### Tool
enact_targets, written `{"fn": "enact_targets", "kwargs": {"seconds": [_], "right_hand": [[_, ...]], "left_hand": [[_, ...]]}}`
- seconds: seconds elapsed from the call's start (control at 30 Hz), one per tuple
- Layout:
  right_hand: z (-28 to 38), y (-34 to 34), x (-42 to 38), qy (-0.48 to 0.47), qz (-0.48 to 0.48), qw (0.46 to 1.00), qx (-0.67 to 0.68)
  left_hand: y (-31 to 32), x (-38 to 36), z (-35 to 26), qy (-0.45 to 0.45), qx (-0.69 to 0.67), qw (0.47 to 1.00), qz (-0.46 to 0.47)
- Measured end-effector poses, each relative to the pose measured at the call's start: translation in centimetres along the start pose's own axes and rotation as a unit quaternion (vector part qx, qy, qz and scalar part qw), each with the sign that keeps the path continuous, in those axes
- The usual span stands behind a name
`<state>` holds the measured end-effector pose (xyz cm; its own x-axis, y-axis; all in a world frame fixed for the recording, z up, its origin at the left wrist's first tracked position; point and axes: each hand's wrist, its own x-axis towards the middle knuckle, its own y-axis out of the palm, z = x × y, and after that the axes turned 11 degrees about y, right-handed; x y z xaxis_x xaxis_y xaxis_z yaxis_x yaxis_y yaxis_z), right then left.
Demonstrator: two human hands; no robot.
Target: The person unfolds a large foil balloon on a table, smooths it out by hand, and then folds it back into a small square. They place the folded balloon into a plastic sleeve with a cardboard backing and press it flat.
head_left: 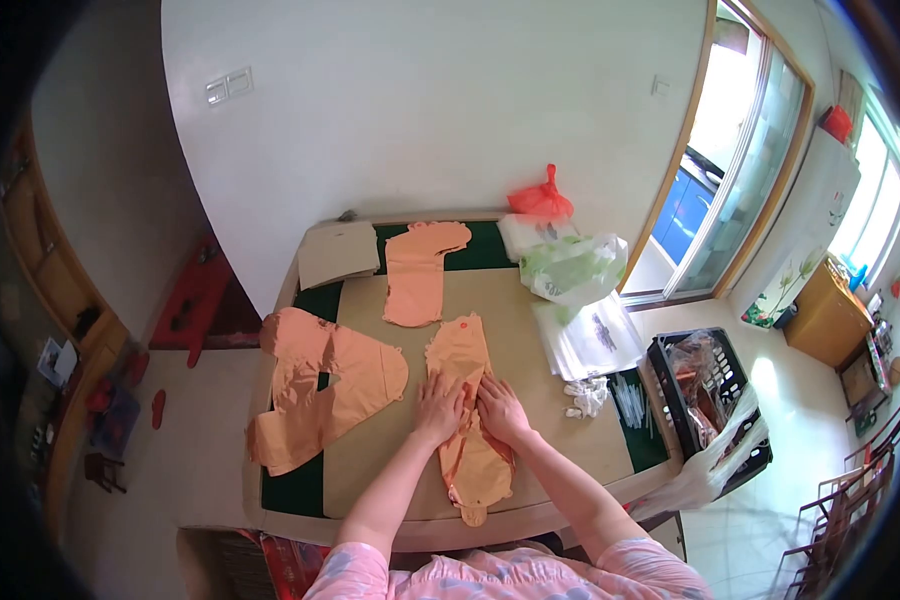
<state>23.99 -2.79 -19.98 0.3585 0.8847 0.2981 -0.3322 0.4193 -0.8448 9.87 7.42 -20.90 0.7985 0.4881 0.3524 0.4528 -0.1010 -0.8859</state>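
In the head view, a copper-coloured foil piece [482,470], which looks like a deflated foil balloon, lies lengthwise before me with creased, folded edges. My left hand [438,408] presses on its left side near the middle, fingers stretched out. On the opposite side, my right hand [502,410] rests with its fingers extended over the foil. A larger foil balloon [345,385] of the same colour is spread at the left, with a small dark gap in it. Another foil balloon [415,285] lies flat farther back.
Grey-brown sheets [338,255] sit at the table's back left. On the right are a green-white plastic bag [575,270], clear packets [590,340], a white crumpled bundle [587,397] and clear straws [630,402]. A red bag [542,200] stands behind; a black crate [710,400] is beside the table.
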Motion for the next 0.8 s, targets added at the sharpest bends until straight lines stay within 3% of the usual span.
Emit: {"fn": "enact_targets", "kwargs": {"seconds": [0.17,0.27,0.37,0.47,0.8], "right_hand": [[-0.3,0.3,0.0,0.026,0.007,1.0,0.017],[1.0,-1.3,0.0,-0.005,-0.112,0.991,0.068],[1.3,-1.1,-0.3,-0.034,-0.036,0.998,-0.045],[0.9,-0.6,-0.3,-0.007,0.025,0.999,-0.03],[1.1,-1.0,-0.2,-0.004,0.015,1.0,-0.015]], "left_hand": [[0.2,-0.3,0.6,0.001,0.014,0.999,0.03],[0.3,-0.3,0.7,0.008,0.022,0.999,0.035],[0.5,-0.3,0.7,0.0,0.019,0.999,0.032],[0.6,-0.4,0.8,-0.011,0.018,0.999,0.029],[-2.9,-7.1,-0.5,0.022,0.033,0.996,0.076]]}}
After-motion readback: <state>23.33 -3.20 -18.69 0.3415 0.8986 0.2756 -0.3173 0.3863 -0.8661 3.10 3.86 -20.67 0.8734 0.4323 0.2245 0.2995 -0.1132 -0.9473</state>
